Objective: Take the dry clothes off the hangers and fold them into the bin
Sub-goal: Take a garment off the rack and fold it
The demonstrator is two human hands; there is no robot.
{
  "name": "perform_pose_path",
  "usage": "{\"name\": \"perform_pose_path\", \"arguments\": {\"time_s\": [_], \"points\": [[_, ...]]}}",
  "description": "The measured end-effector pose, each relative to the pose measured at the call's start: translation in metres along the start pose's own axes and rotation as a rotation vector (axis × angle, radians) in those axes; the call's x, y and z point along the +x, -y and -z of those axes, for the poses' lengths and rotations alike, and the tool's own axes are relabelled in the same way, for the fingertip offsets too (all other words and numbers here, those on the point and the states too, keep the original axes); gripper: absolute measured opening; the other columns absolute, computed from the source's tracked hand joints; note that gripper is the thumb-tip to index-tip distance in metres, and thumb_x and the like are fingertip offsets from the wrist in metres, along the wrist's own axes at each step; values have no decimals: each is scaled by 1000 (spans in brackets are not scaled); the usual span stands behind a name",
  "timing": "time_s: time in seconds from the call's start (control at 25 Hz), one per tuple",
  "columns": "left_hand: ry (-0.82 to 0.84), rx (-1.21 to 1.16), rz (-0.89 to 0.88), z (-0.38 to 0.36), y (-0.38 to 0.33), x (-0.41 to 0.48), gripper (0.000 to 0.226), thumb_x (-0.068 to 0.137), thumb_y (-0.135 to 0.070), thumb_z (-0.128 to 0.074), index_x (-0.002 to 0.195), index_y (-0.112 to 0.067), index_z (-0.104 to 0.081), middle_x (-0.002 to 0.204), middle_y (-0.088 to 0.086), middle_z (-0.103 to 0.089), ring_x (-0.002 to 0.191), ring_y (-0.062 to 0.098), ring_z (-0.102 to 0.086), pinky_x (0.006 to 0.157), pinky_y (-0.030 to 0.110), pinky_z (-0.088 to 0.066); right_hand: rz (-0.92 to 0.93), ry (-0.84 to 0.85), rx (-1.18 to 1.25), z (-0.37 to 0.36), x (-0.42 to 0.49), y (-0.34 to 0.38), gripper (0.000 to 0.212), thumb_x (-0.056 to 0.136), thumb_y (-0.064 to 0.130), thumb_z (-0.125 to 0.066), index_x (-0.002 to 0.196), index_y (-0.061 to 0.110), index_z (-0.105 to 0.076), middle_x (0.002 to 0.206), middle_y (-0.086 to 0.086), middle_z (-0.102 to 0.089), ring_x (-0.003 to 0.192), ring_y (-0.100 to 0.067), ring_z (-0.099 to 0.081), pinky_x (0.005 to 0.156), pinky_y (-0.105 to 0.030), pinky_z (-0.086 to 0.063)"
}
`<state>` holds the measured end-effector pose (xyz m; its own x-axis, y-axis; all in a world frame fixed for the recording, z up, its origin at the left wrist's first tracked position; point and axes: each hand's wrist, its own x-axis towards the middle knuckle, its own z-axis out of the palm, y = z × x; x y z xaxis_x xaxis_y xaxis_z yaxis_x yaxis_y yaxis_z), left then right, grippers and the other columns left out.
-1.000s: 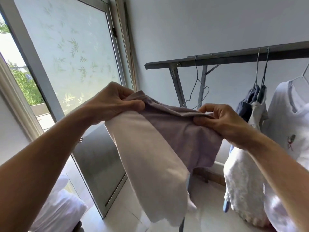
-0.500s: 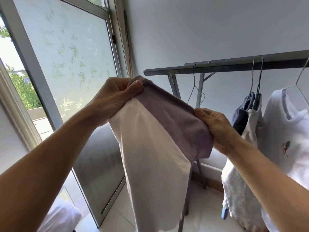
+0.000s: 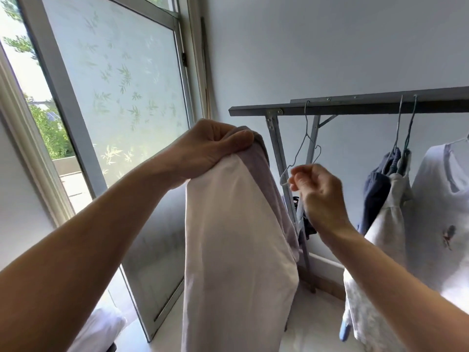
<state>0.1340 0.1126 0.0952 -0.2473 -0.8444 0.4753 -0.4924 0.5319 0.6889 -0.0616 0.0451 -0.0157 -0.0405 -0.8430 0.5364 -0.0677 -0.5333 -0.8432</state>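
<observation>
pale two-tone garment (image 3: 236, 250) held aloft beside drying rack (image 3: 355, 107) | top edge clamped in left grip (image 3: 210, 148) | right grip (image 3: 317, 196) empty, fingers loosely curled | judged soft, light, floppy — best taken at top corners

No readable writing in view

No text, label, brand, number or sign can be read anywhere in the head view. The nearest thing to a marking is a small reddish motif (image 3: 448, 236) on the front of the white T-shirt (image 3: 441, 199) hanging at the right; it is a picture rather than lettering, and too small and blurred to tell whether any words go with it. The frosted window pane (image 3: 119, 92) bears a printed pattern of leaves, not characters
</observation>
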Motion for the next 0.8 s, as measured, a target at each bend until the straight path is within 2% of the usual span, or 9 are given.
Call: {"name": "perform_pose_path", "arguments": {"time_s": [0.08,0.16,0.2,0.28,0.4,0.52,0.64,0.72,0.8], "points": [[-25,15,20,-1,2,0,56,80,-45,-60,101,6,-71,98,13,-70,86,12,-55,77,23,-46,163,44,110,1,-12,16,18,96,34,-53,100,19,-64,90,1,-71,85,-11,-68,76,-18,-51],[-39,-11,15,-2,2,1,46,79,-44,-60,97,-4,-75,97,8,-73,85,7,-57,78,21,-47,164,343,123,-1,-26,32,44,81,63,-59,111,31,-62,103,8,-71,96,-4,-67,80,-15,-52],[-32,-24,13,-3,2,2,38,79,-43,-60,94,-12,-76,94,2,-73,83,4,-58,76,19,-47,126,462,87,-3,-32,37,51,71,67,-65,112,37,-59,107,11,-70,98,-2,-67,81,-17,-54],[-14,-36,2,-5,2,5,35,80,-42,-60,93,-13,-76,91,-1,-73,83,3,-59,75,18,-48,70,533,6,-6,-40,39,47,67,53,-78,106,34,-61,100,9,-71,89,-3,-68,73,-21,-57],[-33,-42,16,-4,3,8,53,83,-36,-64,94,15,-67,82,-1,-71,75,3,-59,70,20,-45,-22,503,74,-7,-45,37,24,79,14,-79,95,23,-64,82,12,-75,74,-3,-71,61,-16,-54],[-79,30,42,-1,5,5,19,85,-24,-72,73,-10,-73,66,-9,-70,60,1,-57,57,17,-43,-132,526,128,-5,-47,33,17,83,7,-72,96,18,-68,82,7,-76,75,-10,-73,63,-21,-56],[-353,-146,86,-3,23,4,10,85,-29,-73,86,-19,-73,81,4,-75,68,10,-66,64,24,-53,-206,542,178,-3,-41,33,19,82,5,-72,100,11,-70,85,0,-77,77,-15,-73,64,-23,-56],[-434,-508,310,-13,43,-6,44,93,-53,-53,108,-14,-69,101,10,-73,82,18,-71,76,34,-57,-260,550,191,-2,-35,33,20,81,5,-73,100,7,-71,87,-4,-77,78,-17,-73,66,-27,-57],[-206,-871,557,-32,68,-29,87,87,-77,-23,116,-9,-70,109,14,-72,93,25,-72,84,40,-53,-298,552,196,0,-29,31,18,81,6,-73,99,6,-72,88,-7,-76,79,-19,-72,68,-30,-57]]}}
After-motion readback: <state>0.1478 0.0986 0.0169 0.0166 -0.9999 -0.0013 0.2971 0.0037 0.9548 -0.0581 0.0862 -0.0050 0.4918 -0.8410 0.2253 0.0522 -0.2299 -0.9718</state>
